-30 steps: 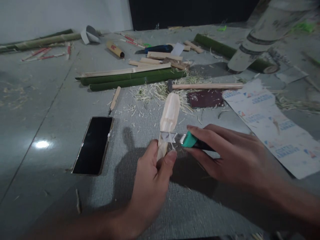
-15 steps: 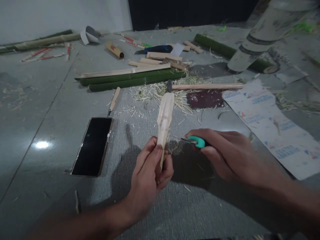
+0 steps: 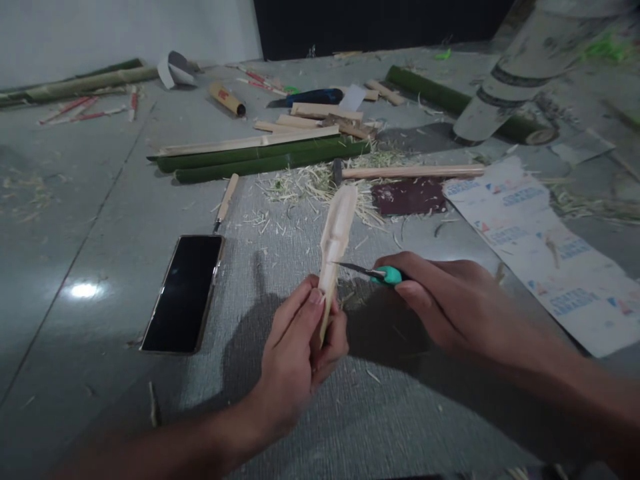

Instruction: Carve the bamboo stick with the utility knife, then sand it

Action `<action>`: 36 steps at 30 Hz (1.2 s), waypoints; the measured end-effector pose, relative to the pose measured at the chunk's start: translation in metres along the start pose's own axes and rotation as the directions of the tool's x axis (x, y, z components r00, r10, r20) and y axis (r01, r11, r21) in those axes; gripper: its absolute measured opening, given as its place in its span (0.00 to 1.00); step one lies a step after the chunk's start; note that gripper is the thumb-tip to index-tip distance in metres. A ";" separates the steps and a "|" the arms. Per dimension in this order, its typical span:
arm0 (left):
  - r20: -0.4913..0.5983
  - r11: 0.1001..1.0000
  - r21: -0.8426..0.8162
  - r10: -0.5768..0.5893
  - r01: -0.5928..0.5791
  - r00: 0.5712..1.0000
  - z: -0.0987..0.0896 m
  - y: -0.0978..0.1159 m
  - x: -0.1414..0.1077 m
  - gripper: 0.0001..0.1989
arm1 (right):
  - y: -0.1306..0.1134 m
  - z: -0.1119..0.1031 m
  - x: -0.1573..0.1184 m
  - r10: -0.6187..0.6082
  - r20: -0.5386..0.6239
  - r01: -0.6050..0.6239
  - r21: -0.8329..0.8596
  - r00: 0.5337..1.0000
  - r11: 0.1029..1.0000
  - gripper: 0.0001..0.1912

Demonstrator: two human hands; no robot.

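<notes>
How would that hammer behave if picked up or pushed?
The hammer probably feels head-heavy, given its dark, chunky head on a slim wooden handle. The straight handle should be stiff. Pushed, it may drag the loose shavings near its head.

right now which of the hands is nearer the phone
Left: the left hand is beside the phone, gripping the carved piece; the right hand is farther right, holding the knife.

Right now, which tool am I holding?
The teal-handled metal knife, in your right hand; the wooden-handled hammer, slim wooden-handled tool and blue-handled tool lie untouched.
</notes>
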State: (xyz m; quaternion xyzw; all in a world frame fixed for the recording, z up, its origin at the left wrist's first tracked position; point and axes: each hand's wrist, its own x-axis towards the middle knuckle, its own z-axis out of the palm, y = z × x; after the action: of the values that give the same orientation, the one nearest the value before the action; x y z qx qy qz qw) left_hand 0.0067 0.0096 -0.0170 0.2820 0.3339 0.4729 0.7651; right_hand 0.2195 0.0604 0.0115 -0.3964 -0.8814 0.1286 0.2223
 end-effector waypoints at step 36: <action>-0.154 0.953 0.298 0.094 -0.045 0.984 0.001 0.000 -0.010 0.12 | -0.002 -0.003 0.002 -0.039 0.013 0.038 0.078 0.999 0.996 0.10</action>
State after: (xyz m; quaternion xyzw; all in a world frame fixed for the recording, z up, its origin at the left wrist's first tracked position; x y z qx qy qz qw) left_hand 0.0040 0.0005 -0.0144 0.3636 0.4529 0.4667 0.6670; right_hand 0.2187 0.0609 0.0150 -0.3696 -0.8848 0.1612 0.2336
